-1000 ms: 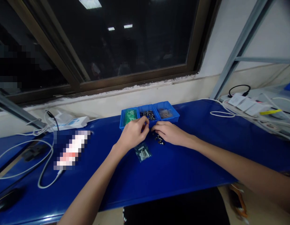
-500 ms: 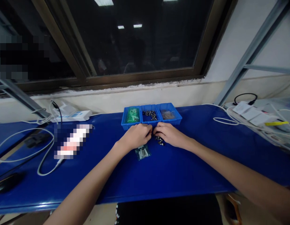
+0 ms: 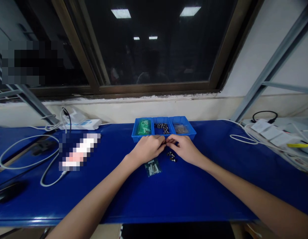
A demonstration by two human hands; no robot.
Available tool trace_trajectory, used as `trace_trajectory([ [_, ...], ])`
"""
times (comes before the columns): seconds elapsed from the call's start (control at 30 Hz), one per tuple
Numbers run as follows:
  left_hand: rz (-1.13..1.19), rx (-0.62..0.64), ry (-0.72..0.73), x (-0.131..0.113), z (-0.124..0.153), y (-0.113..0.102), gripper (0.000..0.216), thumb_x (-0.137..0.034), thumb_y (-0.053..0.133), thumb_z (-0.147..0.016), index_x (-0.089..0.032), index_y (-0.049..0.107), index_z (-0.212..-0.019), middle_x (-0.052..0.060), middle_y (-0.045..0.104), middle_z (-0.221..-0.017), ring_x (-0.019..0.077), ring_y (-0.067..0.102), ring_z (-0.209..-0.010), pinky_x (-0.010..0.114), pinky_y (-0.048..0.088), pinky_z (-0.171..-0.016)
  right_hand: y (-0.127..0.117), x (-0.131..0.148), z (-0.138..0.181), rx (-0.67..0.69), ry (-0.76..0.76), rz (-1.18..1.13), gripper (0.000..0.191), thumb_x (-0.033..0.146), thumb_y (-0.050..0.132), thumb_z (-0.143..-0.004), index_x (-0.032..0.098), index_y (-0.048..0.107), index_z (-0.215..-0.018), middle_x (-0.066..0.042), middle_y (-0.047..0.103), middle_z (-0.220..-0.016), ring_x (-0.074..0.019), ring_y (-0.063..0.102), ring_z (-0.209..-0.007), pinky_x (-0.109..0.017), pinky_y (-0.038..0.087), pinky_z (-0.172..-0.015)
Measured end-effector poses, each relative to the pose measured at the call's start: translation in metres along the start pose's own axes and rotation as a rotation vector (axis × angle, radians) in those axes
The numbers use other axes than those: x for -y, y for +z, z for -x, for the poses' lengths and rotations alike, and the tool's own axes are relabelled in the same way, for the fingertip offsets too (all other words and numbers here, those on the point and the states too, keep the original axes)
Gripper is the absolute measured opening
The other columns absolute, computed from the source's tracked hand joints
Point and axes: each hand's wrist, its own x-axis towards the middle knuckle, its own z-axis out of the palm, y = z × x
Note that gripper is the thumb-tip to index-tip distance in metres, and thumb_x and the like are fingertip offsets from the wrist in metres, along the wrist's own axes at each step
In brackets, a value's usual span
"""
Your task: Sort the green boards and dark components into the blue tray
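My left hand [image 3: 148, 148] and my right hand [image 3: 184, 147] meet fingertip to fingertip on the blue table [image 3: 169, 189], just in front of three blue bins [image 3: 163, 132]. Both hands are curled into a pinch around something too small to make out. A few small dark parts [image 3: 172, 156] lie loose under my right hand. A small green circuit board [image 3: 152, 167] with silver pins lies on the table below my left hand. The left bin holds green boards [image 3: 144, 126], the middle one dark parts [image 3: 162, 126], the right one clear bags [image 3: 180, 128].
White cables [image 3: 24, 159] loop over the left of the table beside a white power adapter [image 3: 79, 123]. Another white cable [image 3: 242, 137] and white boxes [image 3: 267, 131] lie at the right. A dark window runs behind, with grey metal struts on both sides.
The view has tilted up and the hands have drawn closer together. My left hand came down from the middle bin to meet the right hand's fingertips.
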Motion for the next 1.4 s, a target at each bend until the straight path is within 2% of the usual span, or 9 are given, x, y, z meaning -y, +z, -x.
trace_trajectory([
  [0.23, -0.061, 0.042, -0.014, -0.001, 0.0, -0.001, 0.018, -0.025, 0.042, -0.096, -0.016, 0.057, -0.091, 0.007, 0.067, -0.084, 0.0193, 0.064, -0.066, 0.029, 0.035, -0.05, 0.001, 0.004, 0.002, -0.03, -0.024, 0.012, 0.02, 0.011, 0.061, -0.083, 0.02, 0.064, -0.1, -0.002, 0.073, -0.084, -0.0163, 0.07, -0.076, -0.028, 0.053, -0.07],
  [0.37, -0.068, 0.061, -0.035, -0.003, 0.0, -0.005, 0.021, -0.026, 0.04, -0.097, -0.015, 0.058, -0.092, 0.007, 0.067, -0.086, 0.0186, 0.064, -0.066, 0.028, 0.037, -0.051, 0.001, 0.004, 0.002, -0.058, -0.055, 0.052, 0.014, 0.013, 0.058, -0.086, 0.021, 0.065, -0.094, -0.001, 0.074, -0.085, -0.0152, 0.07, -0.075, -0.025, 0.053, -0.068],
  [0.53, -0.052, -0.011, -0.07, -0.005, -0.001, -0.005, 0.022, -0.028, 0.04, -0.097, -0.015, 0.057, -0.092, 0.006, 0.065, -0.085, 0.0176, 0.063, -0.067, 0.028, 0.039, -0.053, -0.001, 0.005, 0.001, -0.112, -0.072, 0.063, 0.012, 0.016, 0.055, -0.089, 0.021, 0.066, -0.092, -0.002, 0.074, -0.086, -0.016, 0.069, -0.076, -0.028, 0.052, -0.071],
  [0.7, -0.007, -0.119, -0.091, -0.01, -0.001, 0.002, 0.019, -0.028, 0.04, -0.099, -0.017, 0.055, -0.095, 0.005, 0.065, -0.091, 0.0165, 0.063, -0.071, 0.026, 0.041, -0.054, -0.002, -0.001, -0.002, -0.101, 0.053, -0.17, 0.01, 0.02, 0.055, -0.087, 0.019, 0.064, -0.091, -0.004, 0.071, -0.081, -0.0167, 0.068, -0.073, -0.031, 0.052, -0.071],
  [0.8, 0.018, -0.149, -0.076, -0.011, 0.0, 0.006, 0.018, -0.027, 0.038, -0.099, -0.017, 0.054, -0.097, 0.005, 0.064, -0.093, 0.0158, 0.063, -0.072, 0.025, 0.043, -0.055, -0.002, -0.003, -0.003, -0.04, 0.156, -0.351, 0.008, 0.023, 0.055, -0.086, 0.018, 0.061, -0.086, -0.002, 0.067, -0.073, -0.0145, 0.063, -0.063, -0.029, 0.05, -0.062],
  [0.93, 0.058, -0.17, -0.046, -0.01, 0.001, 0.009, 0.013, -0.024, 0.042, -0.098, -0.017, 0.052, -0.1, 0.005, 0.063, -0.098, 0.016, 0.063, -0.075, 0.026, 0.047, -0.056, -0.003, 0.001, -0.003, -0.003, 0.268, -0.465, 0.01, 0.028, 0.055, -0.086, 0.019, 0.058, -0.082, -0.002, 0.064, -0.071, -0.013, 0.058, -0.06, -0.025, 0.04, -0.05],
  [1.03, 0.101, -0.201, -0.046, -0.01, 0.001, 0.01, 0.012, -0.021, 0.042, -0.098, -0.017, 0.052, -0.103, 0.005, 0.063, -0.102, 0.0164, 0.065, -0.079, 0.026, 0.049, -0.058, -0.003, 0.003, -0.003, 0.001, 0.298, -0.482, 0.011, 0.029, 0.057, -0.086, 0.019, 0.059, -0.083, -0.003, 0.063, -0.072, -0.0128, 0.056, -0.06, -0.025, 0.036, -0.048],
  [1.17, 0.124, -0.252, -0.036, -0.009, 0.001, 0.012, 0.018, -0.017, 0.039, -0.1, -0.017, 0.053, -0.111, 0.005, 0.064, -0.104, 0.0169, 0.066, -0.086, 0.026, 0.053, -0.064, -0.002, 0.001, -0.002, 0.008, 0.262, -0.45, 0.013, 0.031, 0.057, -0.086, 0.019, 0.06, -0.082, -0.003, 0.063, -0.073, -0.0133, 0.056, -0.063, -0.026, 0.039, -0.051],
  [1.4, 0.119, -0.259, -0.023, -0.006, 0.001, 0.014, 0.021, -0.016, 0.041, -0.1, -0.017, 0.057, -0.113, 0.005, 0.064, -0.103, 0.0164, 0.066, -0.087, 0.026, 0.054, -0.067, 0.001, 0.001, -0.002, 0.034, 0.257, -0.408, 0.012, 0.03, 0.061, -0.082, 0.019, 0.058, -0.078, -0.002, 0.064, -0.071, -0.0146, 0.059, -0.062, -0.028, 0.043, -0.056],
])
